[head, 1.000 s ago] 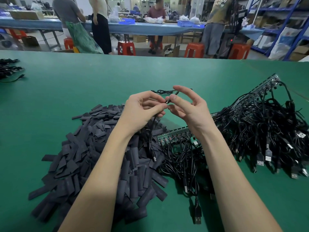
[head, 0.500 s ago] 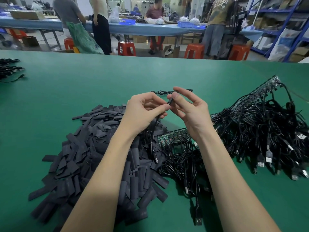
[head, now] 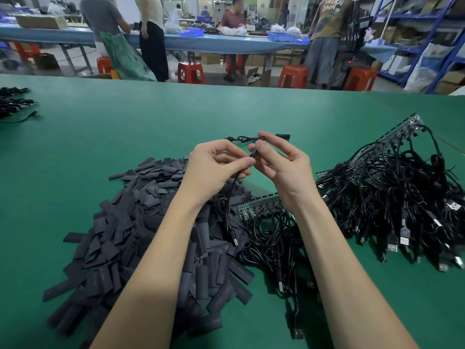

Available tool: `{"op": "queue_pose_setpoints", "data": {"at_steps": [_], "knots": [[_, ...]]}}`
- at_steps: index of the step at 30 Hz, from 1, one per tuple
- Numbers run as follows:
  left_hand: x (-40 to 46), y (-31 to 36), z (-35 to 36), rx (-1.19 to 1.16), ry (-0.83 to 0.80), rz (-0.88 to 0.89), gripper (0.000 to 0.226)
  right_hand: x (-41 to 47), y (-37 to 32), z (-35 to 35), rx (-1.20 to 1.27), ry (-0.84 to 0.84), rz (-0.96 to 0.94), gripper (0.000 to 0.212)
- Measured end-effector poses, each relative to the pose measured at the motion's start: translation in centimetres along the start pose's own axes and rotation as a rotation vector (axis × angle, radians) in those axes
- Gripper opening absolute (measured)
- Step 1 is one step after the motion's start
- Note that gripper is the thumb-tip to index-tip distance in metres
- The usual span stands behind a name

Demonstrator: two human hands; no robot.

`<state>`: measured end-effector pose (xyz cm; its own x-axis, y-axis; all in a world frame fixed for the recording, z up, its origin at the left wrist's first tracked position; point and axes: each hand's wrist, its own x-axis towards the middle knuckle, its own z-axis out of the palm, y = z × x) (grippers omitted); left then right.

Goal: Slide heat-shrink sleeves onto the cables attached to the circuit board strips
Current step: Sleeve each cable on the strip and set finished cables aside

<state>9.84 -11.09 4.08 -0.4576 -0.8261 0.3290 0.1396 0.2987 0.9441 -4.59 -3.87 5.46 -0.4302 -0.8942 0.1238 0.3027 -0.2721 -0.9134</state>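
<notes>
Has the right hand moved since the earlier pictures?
Cannot tell: the right hand stays above the board strip, pinching the cable; only its fingers shifted slightly.

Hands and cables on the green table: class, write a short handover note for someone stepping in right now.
Left hand: pinches a black cable that hangs down to the pile.
Right hand: pinches a small dark piece at that cable's upper end; whether it is a sleeve I cannot tell.
Loose sleeves: heaped to the left.
Circuit board strips: one under the wrists, one with a cable tangle to the right.
Done: unclear. Left: apparently most cables.
</notes>
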Motion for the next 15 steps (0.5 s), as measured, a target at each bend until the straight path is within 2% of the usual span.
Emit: {"op": "queue_pose_setpoints", "data": {"at_steps": [15], "knots": [[0.17,-0.19,0.22,0.027,0.008,0.006,0.011,0.11,-0.07,0.09,0.01,0.059,0.016,0.02]]}}
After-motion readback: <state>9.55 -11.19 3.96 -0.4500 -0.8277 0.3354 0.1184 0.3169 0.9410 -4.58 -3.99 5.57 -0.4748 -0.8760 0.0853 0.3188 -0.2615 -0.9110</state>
